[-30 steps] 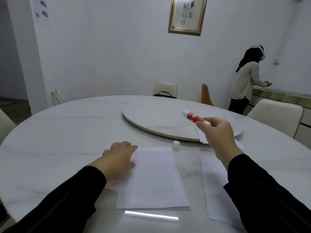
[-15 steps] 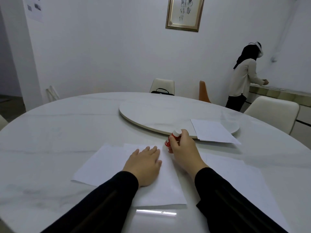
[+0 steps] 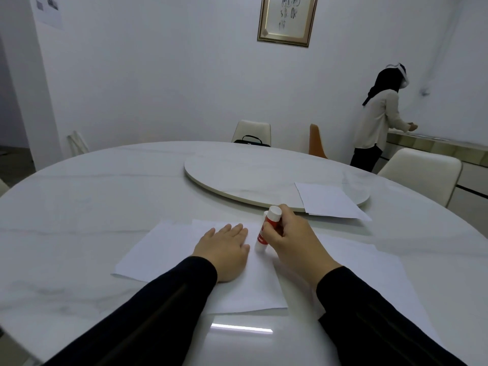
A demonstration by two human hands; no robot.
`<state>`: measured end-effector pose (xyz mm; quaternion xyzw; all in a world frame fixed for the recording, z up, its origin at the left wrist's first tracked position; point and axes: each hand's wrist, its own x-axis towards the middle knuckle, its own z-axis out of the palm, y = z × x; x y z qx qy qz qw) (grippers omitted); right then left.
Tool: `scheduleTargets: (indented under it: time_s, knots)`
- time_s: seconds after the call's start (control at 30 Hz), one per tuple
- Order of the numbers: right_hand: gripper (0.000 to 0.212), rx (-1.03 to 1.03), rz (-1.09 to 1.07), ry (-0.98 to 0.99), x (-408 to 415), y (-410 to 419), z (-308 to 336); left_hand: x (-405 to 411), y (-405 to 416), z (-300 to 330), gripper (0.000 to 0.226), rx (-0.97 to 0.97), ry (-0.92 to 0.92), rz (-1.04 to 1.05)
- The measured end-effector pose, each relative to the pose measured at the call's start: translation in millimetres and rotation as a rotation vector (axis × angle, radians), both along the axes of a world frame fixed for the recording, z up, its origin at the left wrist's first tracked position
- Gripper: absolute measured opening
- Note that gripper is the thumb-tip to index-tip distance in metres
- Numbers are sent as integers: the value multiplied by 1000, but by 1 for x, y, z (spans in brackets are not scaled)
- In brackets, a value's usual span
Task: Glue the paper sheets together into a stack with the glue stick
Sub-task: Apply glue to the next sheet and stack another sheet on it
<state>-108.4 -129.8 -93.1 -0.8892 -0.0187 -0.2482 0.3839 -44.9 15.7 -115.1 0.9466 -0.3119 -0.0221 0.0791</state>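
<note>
My left hand [image 3: 224,249] lies flat, fingers straight & spread a little, pressing the top sheet [image 3: 253,283] onto the desk [image 3: 105,186]. My right hand [image 3: 293,241] has its grip curled round the glue stick [image 3: 266,228], red body w/ white ends, held tilted, its near end down on the top sheet just right of my left fingers. Can't tell if that end is the glue tip or if glue is actually going on; too small to see. A small white thing just behind the stick could be its cap, not sure.

Where things sit: top sheet is near-centre, overlapping a second sheet [image 3: 158,249] that sticks out to the left under it, corners not lined up. Another sheet [image 3: 369,276] lies right of my right hand, partly under my sleeve. A 4th sheet [image 3: 327,200] is further off to the right, resting half on the turntable [image 3: 250,175] rim, apart from the rest.

Progress, my guess: early to mid. Two sheets overlap at most, and whether they're bonded I can't tell. Right sheet & far sheet look loose, not yet on any stack. Left to do, as I read it: spread glue on the sheet under my hands, lay the next one square on it, press down, repeat w/ the remaining ones, tidy the edges.

Bkgd: another person [image 3: 377,120] stands at the far right by a counter, not involved.
</note>
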Motion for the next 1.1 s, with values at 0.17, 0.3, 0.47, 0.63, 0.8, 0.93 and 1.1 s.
scheduleTargets:
  time_s: [0.17,0.3,0.47,0.63,0.8,0.93,1.1]
  knots:
    - [11,-54,68,-9,-46,9,2,-1,0,2,53,-2,11,7]
    - [20,-45,97,-5,-79,12,4,-1,0,1,53,-7,15,6]
    - [20,78,116,16,-95,11,1,-2,3,2,54,25,15,-2]
    - [30,741,79,-103,-93,-8,3,3,6,22,58,129,155,18]
    - [23,829,-145,-289,-92,-17,7,-16,19,28,60,188,-112,373]
    - [13,626,-192,-303,-89,-12,4,-26,33,35,53,18,56,-53]
    - [7,498,-198,-228,-69,-8,16,-51,33,21,57,199,40,9]
